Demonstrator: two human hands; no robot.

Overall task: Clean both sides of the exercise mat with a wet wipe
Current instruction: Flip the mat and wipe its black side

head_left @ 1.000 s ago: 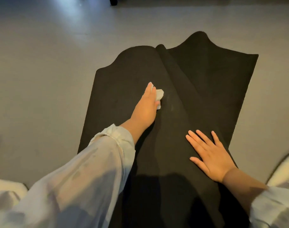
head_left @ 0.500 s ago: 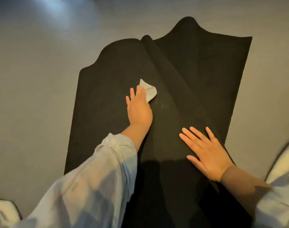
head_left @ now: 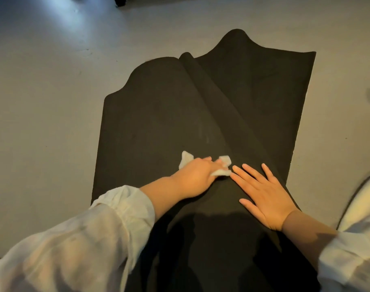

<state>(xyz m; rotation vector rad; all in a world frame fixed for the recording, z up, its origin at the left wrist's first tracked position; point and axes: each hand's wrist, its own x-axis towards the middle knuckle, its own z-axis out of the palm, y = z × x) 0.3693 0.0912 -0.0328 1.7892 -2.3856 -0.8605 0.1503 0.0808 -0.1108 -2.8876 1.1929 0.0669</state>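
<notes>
Our left hand [head_left: 193,178] clutches the crumpled white wet wipe [head_left: 185,162] while our released right hand [head_left: 266,194] flattens the black foam exercise mat [head_left: 154,114], whose unwiped length runs toward twelve o'clock.

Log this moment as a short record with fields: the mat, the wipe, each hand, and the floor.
mat: black foam exercise mat on the floor, folded over along a diagonal crease, far edge wavy
wipe: crumpled white wet wipe, on the mat under the left hand
left hand: left hand presses the wipe to the mat, fingers blurred
right hand: right hand flat on the mat, fingers spread, close beside the wipe
floor: grey smooth floor
</notes>
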